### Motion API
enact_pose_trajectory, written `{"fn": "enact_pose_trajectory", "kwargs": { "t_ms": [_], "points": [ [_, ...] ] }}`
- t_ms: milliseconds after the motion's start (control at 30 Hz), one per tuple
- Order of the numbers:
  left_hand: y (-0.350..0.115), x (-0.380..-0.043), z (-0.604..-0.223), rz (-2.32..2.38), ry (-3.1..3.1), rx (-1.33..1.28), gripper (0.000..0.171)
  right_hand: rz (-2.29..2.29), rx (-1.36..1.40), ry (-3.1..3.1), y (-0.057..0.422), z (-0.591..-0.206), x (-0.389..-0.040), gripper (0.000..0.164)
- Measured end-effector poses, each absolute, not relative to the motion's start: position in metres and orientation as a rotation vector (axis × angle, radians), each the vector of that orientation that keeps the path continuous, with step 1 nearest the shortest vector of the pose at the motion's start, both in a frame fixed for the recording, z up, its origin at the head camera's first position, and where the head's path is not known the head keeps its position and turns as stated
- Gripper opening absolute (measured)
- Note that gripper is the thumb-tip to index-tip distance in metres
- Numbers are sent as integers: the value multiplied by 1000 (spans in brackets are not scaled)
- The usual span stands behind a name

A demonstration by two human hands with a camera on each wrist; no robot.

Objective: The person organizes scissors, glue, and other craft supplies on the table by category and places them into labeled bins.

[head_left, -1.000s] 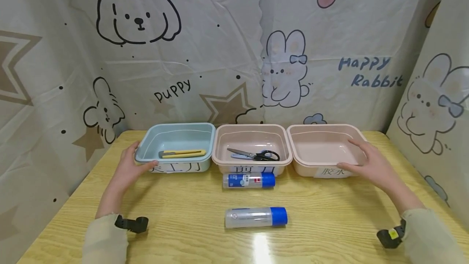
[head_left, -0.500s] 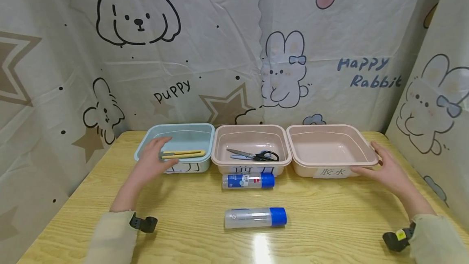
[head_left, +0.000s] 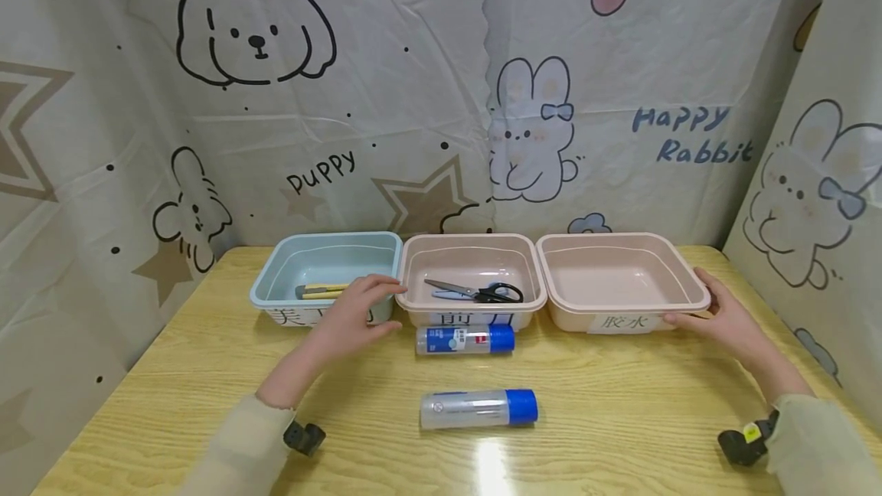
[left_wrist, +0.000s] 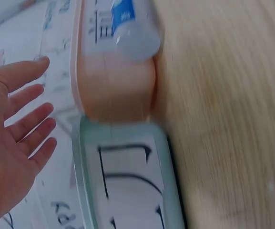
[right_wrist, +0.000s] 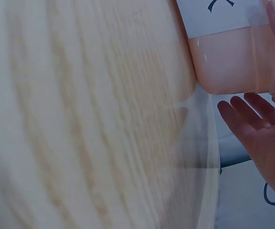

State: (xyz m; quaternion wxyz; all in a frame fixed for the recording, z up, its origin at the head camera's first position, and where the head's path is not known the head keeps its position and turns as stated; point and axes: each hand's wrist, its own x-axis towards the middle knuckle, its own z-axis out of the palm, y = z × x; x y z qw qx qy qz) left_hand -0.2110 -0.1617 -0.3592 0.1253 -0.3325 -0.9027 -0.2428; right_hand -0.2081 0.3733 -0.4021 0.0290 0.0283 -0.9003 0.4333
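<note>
My left hand is spread over the front right corner of the blue bin, its fingertips close to the middle pink bin. Nothing lies in its palm, as the left wrist view shows. A yellow utility knife lies in the blue bin, partly behind the fingers. My right hand rests at the right corner of the right pink bin, thumb by the front rim and fingers extended along the side. Black-handled scissors lie in the middle bin over a light blue pair.
One clear glue bottle with a blue cap lies right before the middle bin. A second glue bottle lies nearer on the wooden table. A printed curtain hangs behind. Each bin front bears a paper label.
My left hand has moved right, from the blue bin's left end across its front to its right corner. The right hand has shifted outward from over the right bin to its right corner.
</note>
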Motion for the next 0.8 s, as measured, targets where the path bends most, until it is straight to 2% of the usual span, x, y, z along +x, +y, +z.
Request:
{"fn": "enact_pose_trajectory", "kwargs": {
  "t_ms": [267, 600, 800],
  "points": [
    [-126, -190, -363, -623, -2782, -1176, 42, 1354, 123, -2720, 379, -408, -207, 95],
    [-97, -165, -370, -530, -3052, -1501, 60, 1344, 208, -2686, 386, -409, -211, 86],
    [-91, -161, -375, -372, -3060, -1532, 61, 1405, 218, -2667, 389, -409, -212, 84]
  ]
}}
